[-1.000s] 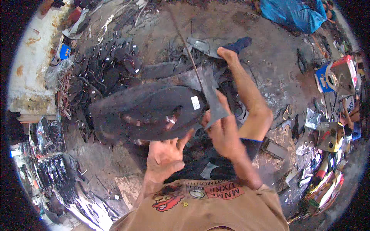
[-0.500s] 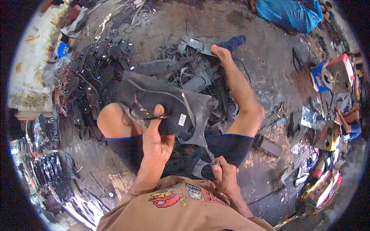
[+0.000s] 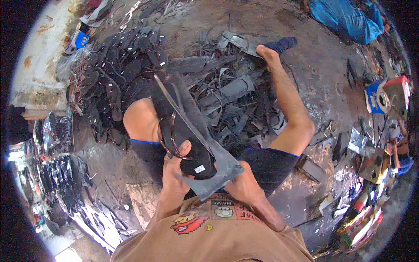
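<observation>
My left hand (image 3: 174, 177) grips a black sandal (image 3: 192, 148) near its heel, thumb on top beside the shiny dark straps (image 3: 172, 139). A small white label sits on the heel. Under the sandal and along its right side runs a grey rubber sheet (image 3: 216, 170), its trimmed edge curving away from the sole. My right hand (image 3: 245, 185) is closed at the sheet's right corner, touching it. The sheet covers some of its fingers, so whatever they hold is hidden.
Black sandals (image 3: 111, 83) lie heaped beyond my left knee. Dark rubber offcuts (image 3: 231, 91) spread between my legs. A blue plastic bundle (image 3: 347, 19) lies far right, near a red and blue box (image 3: 395, 96). A dark block (image 3: 310, 170) lies beside my right thigh.
The sandal and sheet have turned, bringing the heel closer to my body. My right hand has moved up to the sheet. The view has shifted slightly.
</observation>
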Tool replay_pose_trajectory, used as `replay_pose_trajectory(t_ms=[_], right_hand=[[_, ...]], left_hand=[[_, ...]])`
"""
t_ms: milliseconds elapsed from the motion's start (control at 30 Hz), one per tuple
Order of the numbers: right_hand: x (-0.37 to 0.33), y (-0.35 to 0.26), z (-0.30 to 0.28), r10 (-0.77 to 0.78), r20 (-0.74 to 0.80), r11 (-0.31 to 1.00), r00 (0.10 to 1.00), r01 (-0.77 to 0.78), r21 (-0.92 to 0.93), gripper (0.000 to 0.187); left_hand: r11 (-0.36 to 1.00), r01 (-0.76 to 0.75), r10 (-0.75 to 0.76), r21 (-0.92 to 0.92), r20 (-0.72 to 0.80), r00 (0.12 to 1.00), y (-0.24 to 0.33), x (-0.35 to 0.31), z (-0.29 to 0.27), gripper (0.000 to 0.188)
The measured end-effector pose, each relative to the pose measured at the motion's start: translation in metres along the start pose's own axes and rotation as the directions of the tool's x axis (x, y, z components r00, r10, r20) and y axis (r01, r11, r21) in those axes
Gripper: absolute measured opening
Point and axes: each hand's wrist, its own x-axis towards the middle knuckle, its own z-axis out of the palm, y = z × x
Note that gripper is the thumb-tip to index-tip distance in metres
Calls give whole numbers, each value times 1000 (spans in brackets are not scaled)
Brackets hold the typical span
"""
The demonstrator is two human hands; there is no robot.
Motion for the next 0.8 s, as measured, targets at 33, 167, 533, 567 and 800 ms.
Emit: replay_pose_trajectory(t_ms=[33,167,533,567,800], right_hand=[[-4,10,5,-56,54,997,997,59,-49,36],[-41,3,-14,216,119,973,969,-203,-114,41],[71,24,-13,2,181,985,983,29,-171,34],[84,30,-6,-35,128,979,991,60,-195,36],[163,19,12,-159,28,923,987,159,-351,49]], left_hand=[[1000,12,-12,-9,-48,999,4,-4,1,34],[973,177,-133,145,-275,952,27,-22,10,38],[999,-18,17,46,31,999,8,-17,5,43],[1000,-12,11,17,50,999,9,-16,6,45],[996,36,-30,83,-63,998,21,-11,-2,53]])
